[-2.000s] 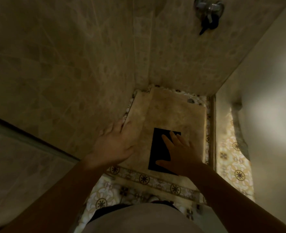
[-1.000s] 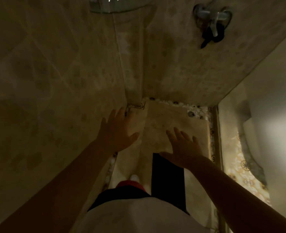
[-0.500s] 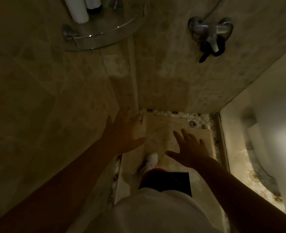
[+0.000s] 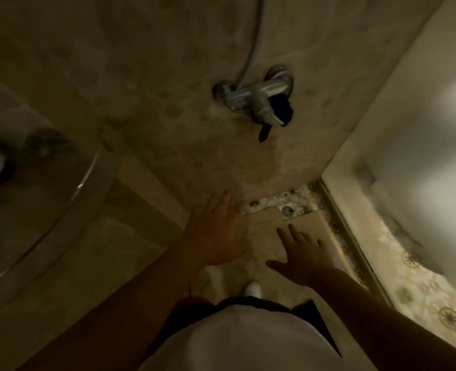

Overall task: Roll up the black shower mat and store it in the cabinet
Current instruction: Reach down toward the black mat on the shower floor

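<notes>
Only a dark wedge of the black shower mat [image 4: 318, 324] shows on the shower floor at the lower right; my torso hides the rest. My left hand [image 4: 216, 234] hovers with fingers spread, close to the tiled wall and above the beige floor slab [image 4: 264, 231]. My right hand [image 4: 301, 255] is also open, palm down, over the same slab. Neither hand touches the mat or holds anything. The cabinet is out of sight.
A chrome mixer tap [image 4: 259, 99] with a dark cloth [image 4: 281, 108] hanging on it juts from the wall ahead. A glass corner shelf [image 4: 60, 188] sticks out at left. A floor drain [image 4: 287, 210] lies in the far corner. The shower threshold [image 4: 355, 245] borders patterned floor [image 4: 422, 285].
The view has tilted up and I have moved further into the shower. The mat slid from under my right hand to beneath my body. Both hands stayed open and empty.
</notes>
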Tool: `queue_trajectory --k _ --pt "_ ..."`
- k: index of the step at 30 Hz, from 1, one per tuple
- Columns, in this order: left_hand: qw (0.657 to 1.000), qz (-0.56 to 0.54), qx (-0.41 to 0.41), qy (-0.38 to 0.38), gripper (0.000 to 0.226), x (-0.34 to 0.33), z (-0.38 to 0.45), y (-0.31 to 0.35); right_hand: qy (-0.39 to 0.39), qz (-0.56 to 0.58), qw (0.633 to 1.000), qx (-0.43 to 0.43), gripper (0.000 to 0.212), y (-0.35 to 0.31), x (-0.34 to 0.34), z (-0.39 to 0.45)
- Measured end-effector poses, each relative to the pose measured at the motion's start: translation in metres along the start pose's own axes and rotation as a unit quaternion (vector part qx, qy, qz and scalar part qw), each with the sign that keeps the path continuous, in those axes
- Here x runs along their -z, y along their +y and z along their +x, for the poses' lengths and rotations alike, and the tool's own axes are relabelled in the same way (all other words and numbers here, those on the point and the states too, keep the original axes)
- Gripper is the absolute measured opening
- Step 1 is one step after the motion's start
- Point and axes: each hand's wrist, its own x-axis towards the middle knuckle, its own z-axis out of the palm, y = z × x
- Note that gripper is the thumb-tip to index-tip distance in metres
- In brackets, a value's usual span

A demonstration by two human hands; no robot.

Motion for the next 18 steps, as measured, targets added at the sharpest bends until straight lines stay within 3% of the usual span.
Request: queue_trajectory --k 6,11,14,18 --pt "0.988 0.029 -0.149 -0.022 0.096 0.018 0.091 0.042 0.034 0.063 0.989 -0.128 0.104 0.043 0.011 -0.009" --pt "0.955 0.046 -0.291 -0.033 0.095 0.028 0.161 0.112 0.047 0.13 0.955 -0.262 0.101 0.066 0.005 -0.035" --pt "0.914 0.084 -0.395 -0.033 0.097 0.037 0.192 0.161 0.05 0.18 0.914 -0.359 0.101 0.07 0.001 -0.049" --pt "0.834 0.145 -0.53 -0.041 0.097 0.049 0.217 0.212 0.064 0.24 0.851 -0.462 0.102 0.061 -0.003 -0.068"
